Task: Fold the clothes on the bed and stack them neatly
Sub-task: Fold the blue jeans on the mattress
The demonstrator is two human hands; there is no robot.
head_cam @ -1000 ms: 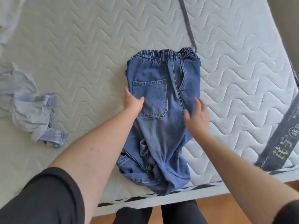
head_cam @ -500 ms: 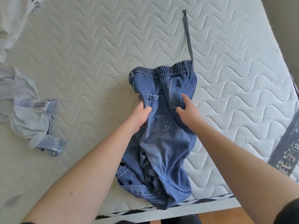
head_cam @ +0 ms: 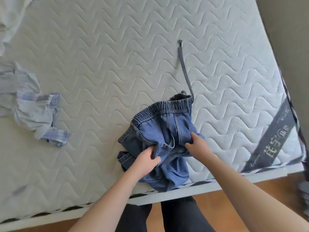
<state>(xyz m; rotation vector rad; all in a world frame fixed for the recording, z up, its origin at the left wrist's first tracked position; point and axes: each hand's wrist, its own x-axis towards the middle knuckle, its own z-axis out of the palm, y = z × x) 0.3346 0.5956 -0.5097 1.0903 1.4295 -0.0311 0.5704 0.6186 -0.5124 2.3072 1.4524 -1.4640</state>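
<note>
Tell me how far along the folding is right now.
Done: no folded stack in view. In hand: the left hand and right hand both grip the bunched blue jeans near the mattress edge. Left: the crumpled striped shirt and a white garment at top left.

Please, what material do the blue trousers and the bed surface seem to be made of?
The blue trousers look like denim: faded blue weave, visible seams, gathered elastic waistband. The bed surface looks like quilted, matte white textile, stitched in wavy lines; its filling cannot be seen.
</note>
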